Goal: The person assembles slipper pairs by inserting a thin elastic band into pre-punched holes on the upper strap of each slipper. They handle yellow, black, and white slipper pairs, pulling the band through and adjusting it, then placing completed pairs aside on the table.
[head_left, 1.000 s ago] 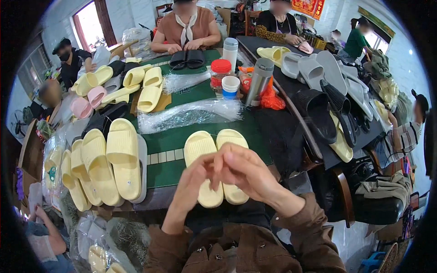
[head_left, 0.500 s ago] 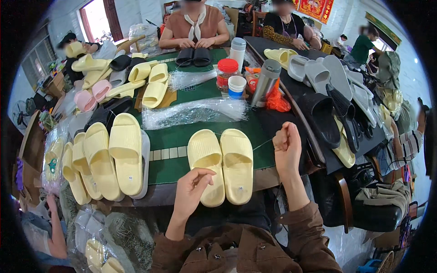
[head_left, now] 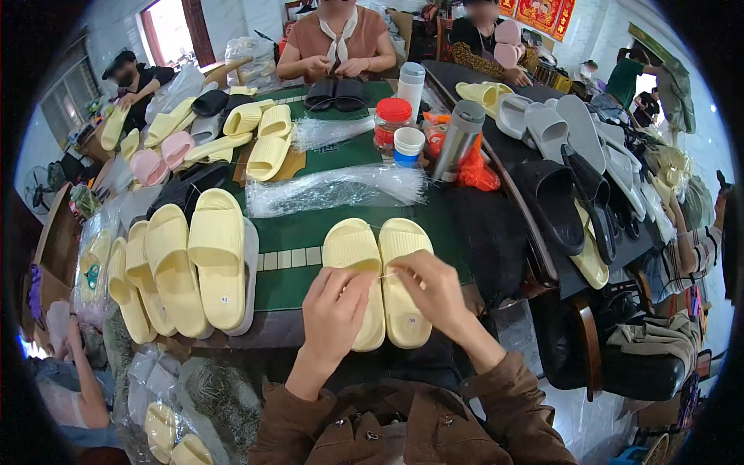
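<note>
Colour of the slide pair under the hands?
Pale yellow slide pair, clearest in the head view.

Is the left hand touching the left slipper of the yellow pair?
Touching. The head view shows the left hand lying flat on the left yellow slipper, palm and fingers covering its heel half, no gap visible.

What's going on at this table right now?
A person seated at a green table has both hands on a pair of pale yellow slippers lying side by side in front of them. The left hand rests on the left slipper; the right hand lies over the right one, its fingers pinching something thin where the two meet. More yellow slippers are stacked to the left, clear plastic bags lie behind, and other people work across the table.
</note>
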The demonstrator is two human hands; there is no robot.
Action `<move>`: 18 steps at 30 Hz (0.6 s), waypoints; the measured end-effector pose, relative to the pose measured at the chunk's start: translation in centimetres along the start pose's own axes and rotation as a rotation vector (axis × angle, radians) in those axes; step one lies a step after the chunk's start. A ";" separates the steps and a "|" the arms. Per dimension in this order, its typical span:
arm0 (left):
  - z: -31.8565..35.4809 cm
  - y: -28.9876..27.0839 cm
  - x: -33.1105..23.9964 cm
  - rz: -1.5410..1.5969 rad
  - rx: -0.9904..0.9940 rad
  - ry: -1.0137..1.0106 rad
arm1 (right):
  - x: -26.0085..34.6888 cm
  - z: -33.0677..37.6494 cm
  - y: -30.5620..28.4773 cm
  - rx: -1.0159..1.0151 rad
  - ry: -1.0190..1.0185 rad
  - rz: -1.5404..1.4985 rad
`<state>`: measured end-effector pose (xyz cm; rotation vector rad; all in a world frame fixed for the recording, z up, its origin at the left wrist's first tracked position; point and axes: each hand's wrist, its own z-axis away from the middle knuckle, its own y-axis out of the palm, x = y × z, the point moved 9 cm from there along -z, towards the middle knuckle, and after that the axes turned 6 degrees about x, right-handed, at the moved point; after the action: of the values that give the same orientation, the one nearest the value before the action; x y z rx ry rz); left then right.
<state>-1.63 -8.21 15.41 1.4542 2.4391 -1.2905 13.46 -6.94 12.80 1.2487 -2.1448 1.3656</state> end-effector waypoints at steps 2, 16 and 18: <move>0.0 -0.4 1.0 -0.117 -0.013 0.028 | -0.8 -0.4 -1.5 -0.084 0.028 0.030; -2.4 8.3 7.1 0.350 0.396 -0.001 | -10.3 -6.3 3.3 0.148 0.002 0.190; -1.6 8.6 7.9 0.439 0.372 -0.025 | -11.8 -6.4 5.6 0.264 0.101 0.200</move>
<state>0.85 0.44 7.85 1.8969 1.7714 -1.6806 14.62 5.41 5.17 1.0468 -2.1175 1.8043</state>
